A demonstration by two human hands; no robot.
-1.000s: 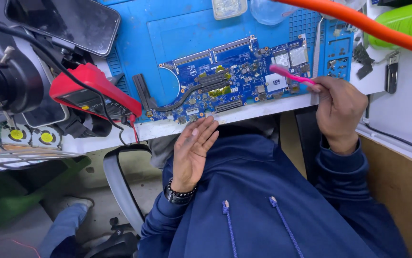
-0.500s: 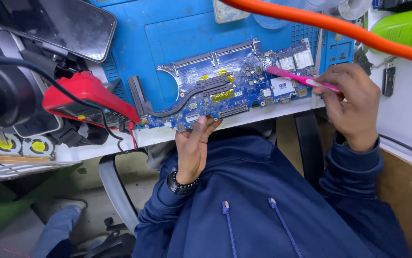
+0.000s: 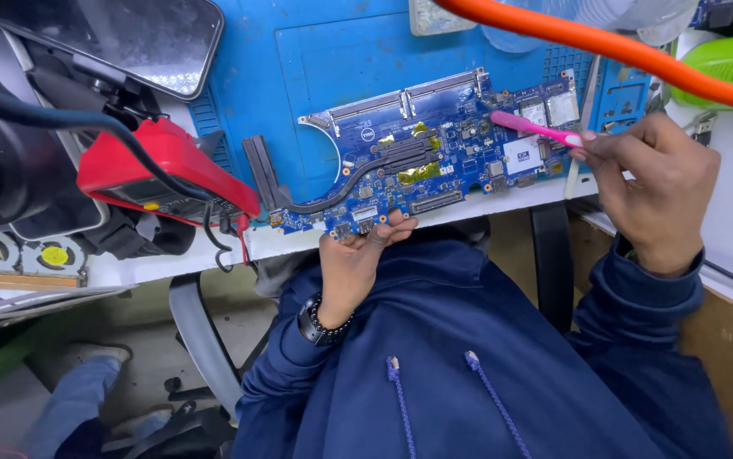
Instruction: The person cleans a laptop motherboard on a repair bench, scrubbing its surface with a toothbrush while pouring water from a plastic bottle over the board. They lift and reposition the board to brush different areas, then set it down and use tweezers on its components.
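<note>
A blue laptop circuit board (image 3: 434,153) with a black heat pipe lies on a blue work mat (image 3: 315,68) at the desk's near edge. My left hand (image 3: 353,263) grips the board's near edge, fingers curled over it. A pink brush (image 3: 536,129) is held in my right hand (image 3: 659,187), and its head rests on the board's right part, near two silver chips.
A red multimeter (image 3: 158,170) with black leads sits left of the board. A phone (image 3: 128,34) lies at the top left. An orange hose (image 3: 604,42) crosses the top right, beside a green bottle (image 3: 723,64). Two small fans (image 3: 18,253) sit at the left edge.
My left hand rose from my lap and took hold of the board's near edge. My right hand with the pink brush shifted slightly over the board's right side.
</note>
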